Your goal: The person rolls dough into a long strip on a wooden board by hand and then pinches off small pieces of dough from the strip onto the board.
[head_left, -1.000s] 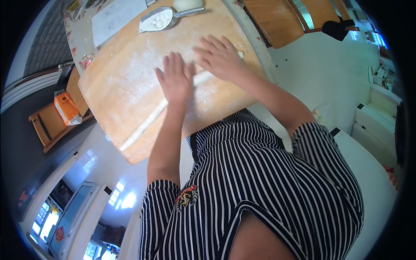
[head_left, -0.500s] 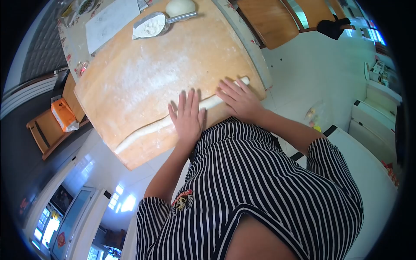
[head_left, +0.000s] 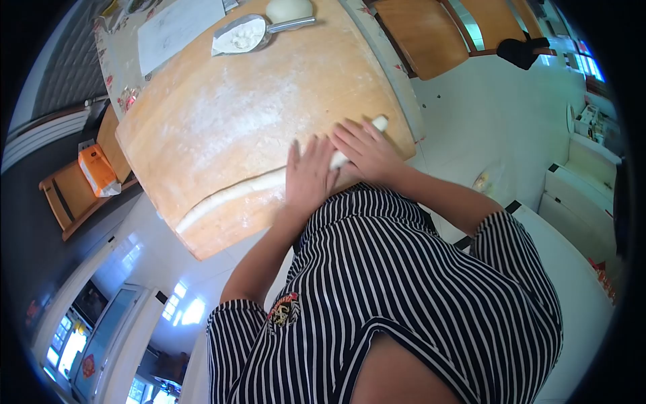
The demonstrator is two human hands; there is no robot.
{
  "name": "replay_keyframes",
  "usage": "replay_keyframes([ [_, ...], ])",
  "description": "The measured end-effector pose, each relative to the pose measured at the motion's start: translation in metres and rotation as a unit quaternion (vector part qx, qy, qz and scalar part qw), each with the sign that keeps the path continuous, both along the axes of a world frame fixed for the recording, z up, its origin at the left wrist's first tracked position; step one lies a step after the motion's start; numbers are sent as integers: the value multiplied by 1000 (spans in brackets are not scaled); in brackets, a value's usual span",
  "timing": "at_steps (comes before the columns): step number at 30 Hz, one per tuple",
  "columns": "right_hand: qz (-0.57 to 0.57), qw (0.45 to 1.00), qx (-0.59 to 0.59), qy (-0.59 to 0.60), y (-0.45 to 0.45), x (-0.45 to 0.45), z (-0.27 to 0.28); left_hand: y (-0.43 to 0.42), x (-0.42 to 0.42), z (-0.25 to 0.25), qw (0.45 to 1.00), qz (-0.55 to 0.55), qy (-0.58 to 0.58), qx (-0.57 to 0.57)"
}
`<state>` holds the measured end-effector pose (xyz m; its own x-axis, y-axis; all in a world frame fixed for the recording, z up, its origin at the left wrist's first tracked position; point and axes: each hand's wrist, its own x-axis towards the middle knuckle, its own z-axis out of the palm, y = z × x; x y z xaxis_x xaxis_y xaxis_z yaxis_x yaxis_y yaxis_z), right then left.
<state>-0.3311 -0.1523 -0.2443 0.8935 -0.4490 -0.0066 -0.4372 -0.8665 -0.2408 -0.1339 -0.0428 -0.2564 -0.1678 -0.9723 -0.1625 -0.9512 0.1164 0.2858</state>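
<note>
A long rope of white dough [head_left: 235,193] lies slantwise along the near part of a floured wooden board [head_left: 316,81]. My left hand [head_left: 309,176] rests flat over its middle, fingers stretched out and slightly blurred. Close beside it, my right hand [head_left: 367,151] lies palm down across the rope toward its right end, fingers extended. Both hands are open and hide the dough beneath them. A short rounded tip of dough shows beyond the right fingers.
At the board's far edge are a metal scoop [head_left: 242,35] of flour and a round dough ball [head_left: 289,9]. A white sheet [head_left: 176,34] lies beside the board. Wooden chairs [head_left: 420,37] stand at the far right; an orange packet [head_left: 99,170] sits on a chair at the left.
My left hand has shifted right along the dough rope, closer to my right hand. The right hand has moved slightly left. The whole view has shifted a little.
</note>
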Motion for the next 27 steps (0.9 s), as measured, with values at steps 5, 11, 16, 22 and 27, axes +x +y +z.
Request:
replay_keyframes([
  [5, 16, 999, -25, 23, -10, -8, 1, -12, 17, -4, 998, -22, -49, -38],
  [11, -198, 976, -72, -62, -96, 110, -29, -111, 72, -19, 971, 197, -58, -122],
  [16, -96, 992, -68, -37, -66, 66, -7, -47, 66, -14, 981, 169, -52, -79],
  [22, -4, 1000, 11, -12, 12, -39, -12, 108, 53, -8, 987, 144, -77, -4],
  [27, -123, 990, -74, 9, -51, 54, -9, 37, 92, -16, 966, 231, -83, -79],
])
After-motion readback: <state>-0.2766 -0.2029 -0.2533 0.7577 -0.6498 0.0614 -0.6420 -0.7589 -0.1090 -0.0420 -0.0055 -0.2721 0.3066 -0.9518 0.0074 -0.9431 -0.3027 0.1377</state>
